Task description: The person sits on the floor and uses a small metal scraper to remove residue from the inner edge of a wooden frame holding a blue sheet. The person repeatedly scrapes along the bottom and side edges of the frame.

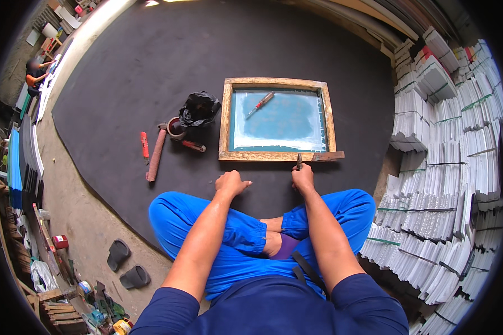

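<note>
Sitting cross-legged on dark mat (151,67). Left hand (231,183) loosely curled, empty, resting on mat. Right hand (303,177) closed around small metal tool (299,162) (tip at frame's near edge). Beyond, wooden screen-printing frame (278,119) with red-handled screwdriver (260,104) inside.

Bundled stacks of white sheets (447,167), strapped with thin green and dark bands, stand in leaning columns to the right of the right hand (303,177), filling that side from far to near; a few far bundles show red edges; a black plastic bag (199,108), crumpled, lies beyond and left of the left hand (232,183); a small red can (60,242), possibly labelled, stands far left and nearer than that hand; no signs or screens are visible.
</note>
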